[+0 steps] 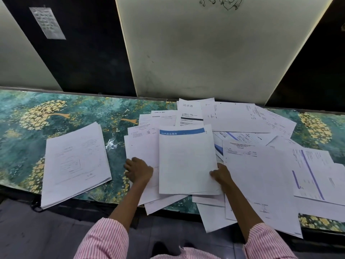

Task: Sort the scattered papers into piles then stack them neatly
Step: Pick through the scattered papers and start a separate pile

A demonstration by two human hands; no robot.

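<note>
Right hand (220,175) pinches the blue-header sheet (186,161) by its edge; left hand (139,170) lies flat, fingers spread, on loose papers (261,174). I count one squared pile (74,163) at the tabletop's (28,143) left; I'd say most sorting is left.

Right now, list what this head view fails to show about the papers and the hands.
1. Right hand: its fingertips lie behind the blue-header sheet, so the grip is unclear.
2. Sheets beneath the scattered heap: covered by upper sheets, count unknown.
3. Body text on the left stack: too faint to read.
4. Rightmost papers: cut off by the frame edge.
5. Left hand: palm contact hidden by its own back.
</note>
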